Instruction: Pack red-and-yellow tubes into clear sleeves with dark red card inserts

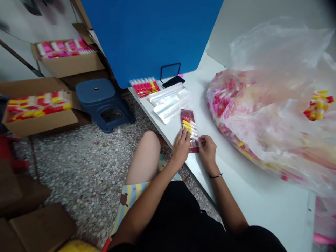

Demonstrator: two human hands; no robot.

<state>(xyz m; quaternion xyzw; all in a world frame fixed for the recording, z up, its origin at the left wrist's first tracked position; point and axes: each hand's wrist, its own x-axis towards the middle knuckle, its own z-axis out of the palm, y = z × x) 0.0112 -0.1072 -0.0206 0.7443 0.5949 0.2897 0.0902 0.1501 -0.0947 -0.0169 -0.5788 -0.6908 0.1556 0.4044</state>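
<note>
**Packet held at the bench edge.** The left hand (pixel 180 147) and right hand (pixel 207 150) form a closed two-handed grip on a maroon packet (pixel 189 128) above the white bench (pixel 252 189). The left fingers (pixel 184 134) lie across the packet's front, and the right fingers (pixel 201 141) pinch its right edge. Yellow and red tubes (pixel 188 126) show in a row inside the packet, whose upper end points away from the person.

Right of the grip, and well apart from it, a large clear plastic bag (pixel 236 105) lies on the bench, full of pink, red and yellow tubes. Beyond the grip lie silver foil pouches (pixel 168 103), then a row of red-and-yellow tubes (pixel 144 87) and a black phone (pixel 173 81) beside a black wire stand (pixel 170 70). A blue board (pixel 149 38) stands at the far end of the bench. Left of the grip, below the bench, a blue plastic stool (pixel 101 103) stands on the terrazzo floor (pixel 78 175), beyond it two cardboard boxes (pixel 68 66) (pixel 39 122) holding tube packets.
</note>
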